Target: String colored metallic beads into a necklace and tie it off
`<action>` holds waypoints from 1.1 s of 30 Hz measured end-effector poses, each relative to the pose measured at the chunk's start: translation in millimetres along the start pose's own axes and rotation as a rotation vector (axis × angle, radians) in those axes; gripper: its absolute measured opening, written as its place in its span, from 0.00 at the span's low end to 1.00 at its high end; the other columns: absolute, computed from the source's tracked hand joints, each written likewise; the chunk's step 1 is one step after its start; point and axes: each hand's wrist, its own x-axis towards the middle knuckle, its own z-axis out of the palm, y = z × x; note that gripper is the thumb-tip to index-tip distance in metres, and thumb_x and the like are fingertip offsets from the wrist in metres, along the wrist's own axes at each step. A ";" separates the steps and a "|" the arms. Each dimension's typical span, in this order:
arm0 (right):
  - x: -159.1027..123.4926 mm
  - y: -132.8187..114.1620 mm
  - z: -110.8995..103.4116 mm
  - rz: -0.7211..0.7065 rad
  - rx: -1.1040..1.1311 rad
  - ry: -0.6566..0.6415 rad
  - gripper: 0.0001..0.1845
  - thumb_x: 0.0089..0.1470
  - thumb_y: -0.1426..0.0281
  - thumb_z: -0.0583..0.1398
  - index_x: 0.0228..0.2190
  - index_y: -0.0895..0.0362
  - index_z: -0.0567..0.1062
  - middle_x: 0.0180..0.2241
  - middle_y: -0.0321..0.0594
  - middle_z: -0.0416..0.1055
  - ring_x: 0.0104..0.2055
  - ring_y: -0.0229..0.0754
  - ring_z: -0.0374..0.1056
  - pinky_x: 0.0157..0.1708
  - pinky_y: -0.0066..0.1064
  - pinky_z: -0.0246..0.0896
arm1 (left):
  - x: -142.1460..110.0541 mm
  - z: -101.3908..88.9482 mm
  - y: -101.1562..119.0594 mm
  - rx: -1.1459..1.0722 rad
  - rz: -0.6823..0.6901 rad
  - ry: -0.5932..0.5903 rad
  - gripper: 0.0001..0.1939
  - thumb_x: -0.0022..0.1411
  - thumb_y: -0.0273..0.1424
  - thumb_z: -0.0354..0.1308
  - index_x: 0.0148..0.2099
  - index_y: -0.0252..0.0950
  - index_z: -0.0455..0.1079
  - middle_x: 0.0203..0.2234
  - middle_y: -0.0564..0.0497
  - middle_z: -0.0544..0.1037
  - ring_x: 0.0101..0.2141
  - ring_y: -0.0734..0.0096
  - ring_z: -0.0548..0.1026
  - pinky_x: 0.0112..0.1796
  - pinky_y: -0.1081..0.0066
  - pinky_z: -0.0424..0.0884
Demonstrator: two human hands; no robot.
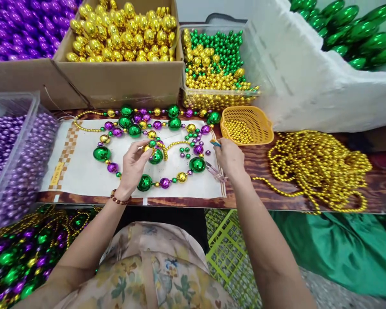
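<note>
My left hand (136,162) pinches a cluster of small gold, green and purple beads on a bead necklace (144,183), above a large green bead (155,156). From there a short run of gold beads curves right across the white cloth (79,171). My right hand (230,159) is closed around a small object with a blue and yellow tip (215,142); its kind is mostly hidden by the fingers. Just below that hand lie metal-bladed snips (215,172). Several loose green and purple beads (185,151) rest between my hands.
A yellow basket (266,128) of gold beads stands right of the cloth, near a heap of gold bead strands (315,167). Behind are a cardboard box (122,81), a clear bin (212,91) and a white foam box (309,86). A purple-bead bin (35,107) stands left.
</note>
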 end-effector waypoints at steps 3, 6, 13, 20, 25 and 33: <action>10.3 -1.1 9.1 -0.069 -0.122 -0.021 0.19 0.65 0.73 0.49 0.51 0.64 0.74 0.49 0.60 0.73 0.48 0.56 0.70 0.41 0.40 0.61 | 8.5 -3.7 6.9 -0.041 0.003 -0.012 0.14 0.62 0.36 0.65 0.50 0.40 0.75 0.42 0.49 0.78 0.37 0.72 0.78 0.41 0.70 0.76; 10.8 -3.2 10.6 -0.133 -0.180 -0.008 0.21 0.64 0.72 0.50 0.53 0.67 0.73 0.48 0.63 0.73 0.48 0.58 0.68 0.43 0.41 0.62 | 19.9 -13.4 14.7 -0.076 0.014 -0.018 0.14 0.63 0.36 0.65 0.50 0.41 0.75 0.43 0.49 0.79 0.39 0.71 0.79 0.44 0.69 0.76; -3.8 -60.9 -15.4 -0.598 0.038 0.054 0.20 0.63 0.71 0.55 0.54 0.61 0.74 0.54 0.56 0.71 0.55 0.57 0.65 0.55 0.46 0.59 | 51.2 -22.6 43.6 -0.120 0.105 -0.060 0.13 0.61 0.37 0.66 0.48 0.41 0.76 0.43 0.49 0.78 0.40 0.70 0.79 0.43 0.68 0.77; 6.7 -134.7 -12.0 -0.637 0.205 -0.184 0.08 0.59 0.71 0.59 0.37 0.63 0.77 0.43 0.52 0.76 0.46 0.50 0.69 0.47 0.38 0.61 | 61.8 -29.4 83.9 -0.105 0.237 -0.103 0.14 0.61 0.37 0.67 0.48 0.39 0.75 0.43 0.48 0.78 0.41 0.69 0.79 0.43 0.68 0.77; 1.6 -119.2 -78.2 -0.662 0.656 -0.234 0.10 0.64 0.68 0.55 0.32 0.58 0.72 0.30 0.38 0.75 0.32 0.37 0.69 0.34 0.29 0.62 | 73.8 -66.0 99.2 -0.152 0.342 -0.057 0.14 0.61 0.40 0.66 0.47 0.41 0.74 0.43 0.50 0.78 0.41 0.69 0.79 0.43 0.68 0.79; -62.7 -180.3 -246.0 -0.791 1.090 -0.127 0.12 0.66 0.72 0.57 0.27 0.56 0.68 0.20 0.28 0.66 0.21 0.29 0.63 0.24 0.27 0.58 | 92.9 -91.6 130.0 0.045 0.559 -0.007 0.18 0.61 0.43 0.65 0.51 0.42 0.73 0.45 0.49 0.78 0.47 0.66 0.77 0.42 0.71 0.77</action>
